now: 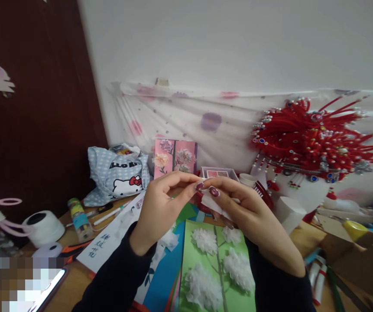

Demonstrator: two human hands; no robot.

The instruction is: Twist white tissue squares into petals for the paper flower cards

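Over the desk (72,284), the left hand (199,181) and right hand (209,187) each pinch white paper (215,205), fingertips close together.

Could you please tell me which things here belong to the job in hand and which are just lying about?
Seemingly part of the job:
white paper, held in the fingers
green card with white flowers

Probably just lying about:
blue checked bag
red beaded headdress
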